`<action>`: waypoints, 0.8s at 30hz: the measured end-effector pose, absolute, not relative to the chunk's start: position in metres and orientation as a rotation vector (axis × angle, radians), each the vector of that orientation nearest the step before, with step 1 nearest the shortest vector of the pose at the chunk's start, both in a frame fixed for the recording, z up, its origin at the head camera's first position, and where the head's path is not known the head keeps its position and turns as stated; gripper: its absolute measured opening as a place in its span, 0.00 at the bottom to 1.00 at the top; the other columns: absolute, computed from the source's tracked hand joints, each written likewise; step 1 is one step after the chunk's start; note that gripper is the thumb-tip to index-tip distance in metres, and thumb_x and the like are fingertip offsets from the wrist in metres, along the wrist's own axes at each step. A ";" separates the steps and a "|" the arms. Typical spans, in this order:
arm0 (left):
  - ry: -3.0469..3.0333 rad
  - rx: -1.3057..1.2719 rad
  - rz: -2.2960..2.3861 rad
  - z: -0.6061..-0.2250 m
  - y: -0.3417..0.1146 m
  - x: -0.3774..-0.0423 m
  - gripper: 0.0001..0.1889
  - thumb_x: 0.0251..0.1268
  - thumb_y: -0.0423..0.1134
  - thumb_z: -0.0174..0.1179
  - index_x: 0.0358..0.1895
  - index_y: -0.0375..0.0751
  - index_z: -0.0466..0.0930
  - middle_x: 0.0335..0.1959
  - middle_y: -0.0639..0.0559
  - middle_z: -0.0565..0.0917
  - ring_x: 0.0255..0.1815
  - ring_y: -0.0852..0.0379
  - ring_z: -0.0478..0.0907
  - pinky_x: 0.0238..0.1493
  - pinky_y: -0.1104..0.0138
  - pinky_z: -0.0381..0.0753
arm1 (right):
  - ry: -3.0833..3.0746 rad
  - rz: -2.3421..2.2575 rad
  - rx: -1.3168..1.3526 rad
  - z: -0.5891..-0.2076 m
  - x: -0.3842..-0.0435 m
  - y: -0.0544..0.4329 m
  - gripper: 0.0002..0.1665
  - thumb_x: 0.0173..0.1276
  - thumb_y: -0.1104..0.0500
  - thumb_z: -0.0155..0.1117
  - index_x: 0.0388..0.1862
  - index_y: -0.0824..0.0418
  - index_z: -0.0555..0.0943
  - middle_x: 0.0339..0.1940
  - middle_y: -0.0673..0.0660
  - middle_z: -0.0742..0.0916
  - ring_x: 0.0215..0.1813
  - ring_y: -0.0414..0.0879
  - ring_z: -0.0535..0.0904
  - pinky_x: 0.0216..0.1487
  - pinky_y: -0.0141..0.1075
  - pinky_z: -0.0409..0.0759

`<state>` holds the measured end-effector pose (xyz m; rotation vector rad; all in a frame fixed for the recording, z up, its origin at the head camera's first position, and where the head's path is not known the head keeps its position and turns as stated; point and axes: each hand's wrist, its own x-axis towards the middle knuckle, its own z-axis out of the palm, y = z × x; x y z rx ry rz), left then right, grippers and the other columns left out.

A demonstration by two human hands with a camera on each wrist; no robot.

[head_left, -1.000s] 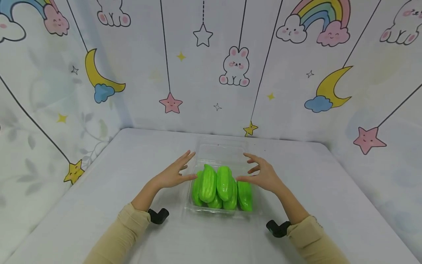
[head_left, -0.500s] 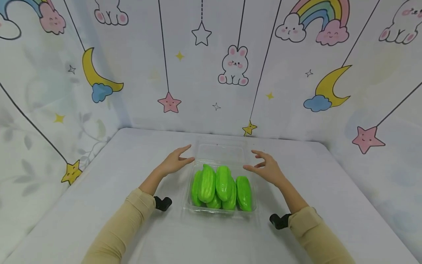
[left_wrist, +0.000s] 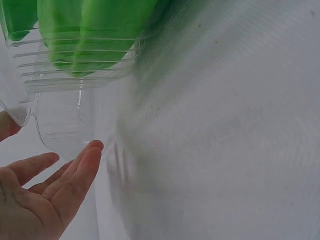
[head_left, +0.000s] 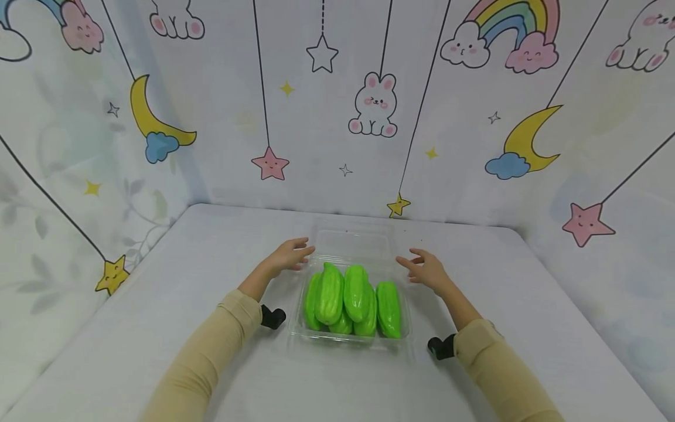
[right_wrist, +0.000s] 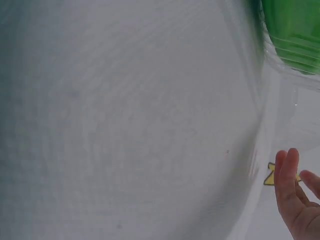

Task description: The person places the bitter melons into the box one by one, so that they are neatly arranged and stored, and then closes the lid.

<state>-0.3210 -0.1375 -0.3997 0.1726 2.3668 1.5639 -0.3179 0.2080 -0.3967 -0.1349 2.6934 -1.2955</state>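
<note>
A clear plastic clamshell box (head_left: 321, 336) stands on the table with its lid (head_left: 352, 240) folded back, away from the person. Inside lie several glossy, ridged, bright green gourd-shaped pieces (head_left: 330, 296), some stacked on others. At the left, near the hinge, is the left hand (head_left: 285, 258), its fingers relaxed and reaching toward the lid's edge. In the left wrist view its fingertips are right by the clear plastic. The right hand (head_left: 429, 273) hovers to the right of the box, fingers spread and holding nothing.
The white-covered table (head_left: 158, 328) meets a printed cloth backdrop (head_left: 227, 105) behind and at both sides. Each wrist carries a black camera, one at the left (head_left: 273, 317) and one at the right (head_left: 442, 347), beside the box.
Both hands have moved from above the box's sides outward and farther back, toward the hinge and lid. Box and green pieces have stayed in place.
</note>
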 end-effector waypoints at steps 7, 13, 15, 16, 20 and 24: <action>2.319 0.099 1.594 -0.405 -0.138 -0.323 0.32 0.71 0.45 0.46 0.71 0.35 0.47 0.68 0.37 0.57 0.60 0.42 0.68 0.53 0.57 0.75 | 2.539 -1.402 -0.010 -0.408 -0.329 0.208 0.45 0.64 0.40 0.55 0.67 0.70 0.59 0.55 0.71 0.75 0.34 0.43 0.79 0.36 0.31 0.81; 2.256 0.033 1.636 -0.408 -0.137 -0.323 0.28 0.72 0.43 0.44 0.70 0.35 0.53 0.63 0.37 0.65 0.57 0.45 0.71 0.51 0.60 0.76 | 2.459 -1.468 0.011 -0.408 -0.331 0.208 0.39 0.66 0.44 0.55 0.66 0.68 0.62 0.54 0.68 0.77 0.37 0.44 0.77 0.37 0.31 0.79; 2.241 0.032 1.649 -0.409 -0.136 -0.324 0.26 0.72 0.42 0.44 0.69 0.34 0.55 0.62 0.37 0.67 0.56 0.45 0.71 0.50 0.61 0.76 | 2.430 -1.496 0.002 -0.408 -0.330 0.208 0.36 0.67 0.46 0.55 0.65 0.69 0.64 0.54 0.66 0.77 0.37 0.42 0.76 0.39 0.30 0.79; 2.236 0.037 1.656 -0.409 -0.136 -0.324 0.26 0.72 0.41 0.43 0.68 0.34 0.55 0.62 0.37 0.67 0.56 0.45 0.71 0.50 0.61 0.76 | 2.419 -1.505 -0.012 -0.408 -0.330 0.209 0.35 0.68 0.47 0.55 0.65 0.69 0.64 0.54 0.66 0.77 0.37 0.41 0.76 0.39 0.30 0.78; 2.237 0.059 1.665 -0.409 -0.134 -0.325 0.25 0.73 0.39 0.43 0.68 0.32 0.56 0.63 0.37 0.65 0.58 0.44 0.70 0.51 0.61 0.76 | 2.385 -1.543 -0.058 -0.408 -0.330 0.208 0.32 0.69 0.50 0.54 0.64 0.70 0.65 0.53 0.65 0.78 0.37 0.39 0.77 0.40 0.29 0.78; 2.230 0.076 1.685 -0.408 -0.134 -0.325 0.25 0.73 0.38 0.43 0.68 0.31 0.55 0.64 0.36 0.64 0.58 0.44 0.70 0.53 0.60 0.75 | 2.364 -1.587 -0.095 -0.406 -0.330 0.206 0.31 0.70 0.54 0.53 0.64 0.72 0.64 0.53 0.66 0.78 0.37 0.38 0.78 0.40 0.28 0.78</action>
